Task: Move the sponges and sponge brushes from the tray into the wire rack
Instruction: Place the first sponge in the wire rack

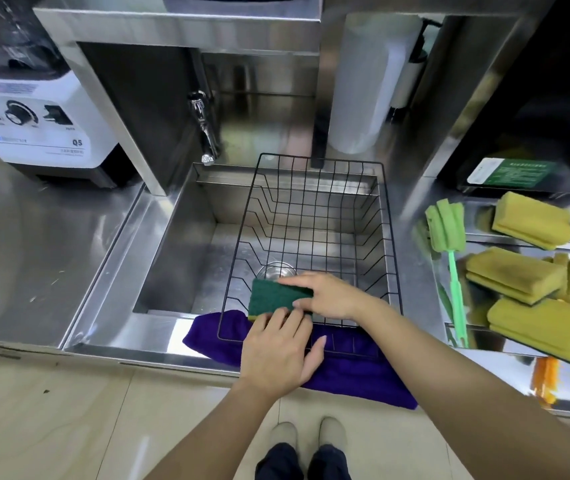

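Both hands meet over the near end of the black wire rack (311, 216), which sits across the steel sink (179, 244). The right hand (325, 294) pinches a green-topped sponge (278, 295) by its right end, fingers curled along the top edge and the thumb underneath, holding it level just inside the rack's near rim. The left hand (281, 344) is mostly open, its fingers flat and together, their tips touching the sponge's near edge; it grips nothing. Under the rack's near edge a purple cloth (345, 372) hangs over the front of the bench (34, 254). To the right, the steel tray (484, 344) holds three yellow sponges (515, 273) and a green sponge brush (448, 226), its handle pointing toward the person.
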Available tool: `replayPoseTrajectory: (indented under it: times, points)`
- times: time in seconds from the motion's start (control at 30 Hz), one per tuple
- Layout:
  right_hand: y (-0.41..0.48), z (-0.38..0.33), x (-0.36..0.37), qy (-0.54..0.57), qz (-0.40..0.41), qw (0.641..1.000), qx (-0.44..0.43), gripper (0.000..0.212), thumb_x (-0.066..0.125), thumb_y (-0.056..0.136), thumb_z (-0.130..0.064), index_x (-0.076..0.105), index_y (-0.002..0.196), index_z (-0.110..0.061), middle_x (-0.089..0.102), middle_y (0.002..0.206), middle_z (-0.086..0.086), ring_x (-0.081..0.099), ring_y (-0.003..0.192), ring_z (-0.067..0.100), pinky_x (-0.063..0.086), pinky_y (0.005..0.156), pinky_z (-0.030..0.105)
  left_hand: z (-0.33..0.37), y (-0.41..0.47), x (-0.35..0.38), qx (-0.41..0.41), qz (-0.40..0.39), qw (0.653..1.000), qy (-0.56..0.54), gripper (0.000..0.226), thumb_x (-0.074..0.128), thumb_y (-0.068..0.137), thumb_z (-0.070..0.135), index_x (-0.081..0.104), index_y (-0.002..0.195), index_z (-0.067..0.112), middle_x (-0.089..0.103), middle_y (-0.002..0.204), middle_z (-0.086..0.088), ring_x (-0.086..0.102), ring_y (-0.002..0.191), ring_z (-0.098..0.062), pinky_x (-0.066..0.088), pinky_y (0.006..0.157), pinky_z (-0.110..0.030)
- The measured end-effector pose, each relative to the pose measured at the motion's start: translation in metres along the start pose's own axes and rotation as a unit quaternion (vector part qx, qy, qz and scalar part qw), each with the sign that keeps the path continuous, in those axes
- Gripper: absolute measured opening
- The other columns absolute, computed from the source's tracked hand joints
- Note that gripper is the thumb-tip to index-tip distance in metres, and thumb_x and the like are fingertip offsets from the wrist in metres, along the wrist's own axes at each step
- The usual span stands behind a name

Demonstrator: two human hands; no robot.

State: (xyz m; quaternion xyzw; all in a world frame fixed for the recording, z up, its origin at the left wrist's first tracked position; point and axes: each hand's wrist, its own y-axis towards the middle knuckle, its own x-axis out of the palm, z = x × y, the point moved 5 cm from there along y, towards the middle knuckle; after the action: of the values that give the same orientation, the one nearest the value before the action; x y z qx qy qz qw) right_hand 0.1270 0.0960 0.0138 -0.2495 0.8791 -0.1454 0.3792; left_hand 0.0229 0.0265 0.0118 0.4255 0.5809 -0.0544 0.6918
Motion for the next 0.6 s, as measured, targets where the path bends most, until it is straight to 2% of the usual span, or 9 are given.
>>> replayPoseTrajectory:
  times: [0.07,0.13,0.23,0.33,0.47,0.53,0.6]
  points:
    - [-0.004,0.0,-0.001,-0.015,0.002,1.0,0.001,0.053,0.056,0.091,-0.016,0.041,0.141,-0.028,0.046,0.142,0.001,0.042,0.128,0.018,0.03,0.104,0.025,-0.001,0.0,0.001,0.002,-0.004,1.0,0.0,0.049,0.033,0.099,0.042,0.071,0.092,0.012,0.068,0.089,-0.001,0.063,0.084,-0.023,0.041,0.071,-0.033]
    - [-0.01,0.001,-0.005,-0.037,0.018,0.999,-0.003,0.051,0.055,0.091,-0.017,0.042,0.14,-0.022,0.047,0.142,0.004,0.043,0.13,0.021,0.032,0.109,0.031,-0.001,0.0,0.001,0.007,-0.003,1.0,-0.001,0.051,0.031,0.1,0.042,0.071,0.089,0.012,0.068,0.087,-0.002,0.064,0.082,-0.023,0.042,0.071,-0.034]
    - [-0.025,0.007,-0.025,-0.059,0.103,0.993,0.015,0.043,0.053,0.093,-0.019,0.047,0.135,-0.015,0.053,0.135,0.009,0.047,0.125,0.024,0.039,0.106,0.038,-0.001,-0.001,0.001,0.012,0.006,1.0,-0.008,0.053,0.031,0.1,0.042,0.071,0.085,0.011,0.07,0.088,-0.003,0.065,0.08,-0.024,0.044,0.069,-0.035]
    - [-0.051,0.022,-0.059,-0.066,0.21,0.975,0.033,0.034,0.05,0.093,-0.016,0.057,0.126,-0.01,0.06,0.123,0.011,0.054,0.114,0.026,0.043,0.096,0.034,-0.002,-0.001,0.002,0.011,0.018,1.0,-0.016,0.056,0.03,0.101,0.041,0.071,0.081,0.009,0.07,0.087,-0.004,0.066,0.077,-0.025,0.046,0.064,-0.035]
    - [-0.098,0.053,-0.114,-0.118,0.378,0.913,0.096,0.03,0.05,0.091,-0.012,0.062,0.118,-0.006,0.062,0.12,0.013,0.053,0.114,0.029,0.038,0.095,0.034,0.0,-0.001,0.002,0.018,0.029,0.999,-0.013,0.055,0.03,0.101,0.04,0.07,0.08,0.008,0.069,0.086,-0.005,0.064,0.073,-0.026,0.044,0.061,-0.036]
    - [-0.118,0.074,-0.132,-0.194,0.411,0.875,0.169,0.036,0.052,0.09,-0.02,0.055,0.125,-0.01,0.055,0.13,0.011,0.048,0.121,0.028,0.035,0.098,0.037,0.0,-0.001,0.002,0.017,0.031,0.999,-0.007,0.054,0.031,0.101,0.039,0.069,0.08,0.008,0.068,0.085,-0.005,0.062,0.071,-0.026,0.041,0.06,-0.037]
    - [-0.131,0.098,-0.14,-0.248,0.395,0.848,0.254,0.052,0.057,0.086,-0.029,0.044,0.133,-0.014,0.042,0.142,0.012,0.036,0.131,0.03,0.029,0.102,0.042,0.0,0.0,0.001,0.02,0.03,0.999,-0.001,0.051,0.033,0.099,0.038,0.068,0.079,0.008,0.068,0.085,-0.006,0.061,0.07,-0.027,0.04,0.06,-0.037]
